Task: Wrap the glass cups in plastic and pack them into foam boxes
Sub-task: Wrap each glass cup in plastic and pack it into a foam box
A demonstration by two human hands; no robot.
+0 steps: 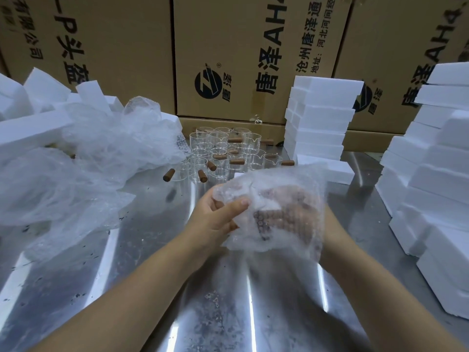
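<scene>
With left hand [218, 217], pinching bubble wrap [276, 232] shut around a glass cup, probably, up off the table [152, 288] to keep folds tight. Can't tell the grip of right hand [291, 199] behind it. Handy having foam boxes [317, 123] stacked close.

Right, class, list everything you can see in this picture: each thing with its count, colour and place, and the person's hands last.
glass cups: over a dozen, clear with brown handles, back middle of the table.
bubble wrap: one sheet, clear, centre, at the hands.
loose plastic: one heap, clear, left.
foam boxes: several stacks, white, right; a loose pile far left.
cardboard boxes: at least three, brown, behind everything.
table: one, silver metal, underneath.
left hand: grips the bubble wrap's edge.
right hand: behind the bubble wrap, blurred through it.
</scene>
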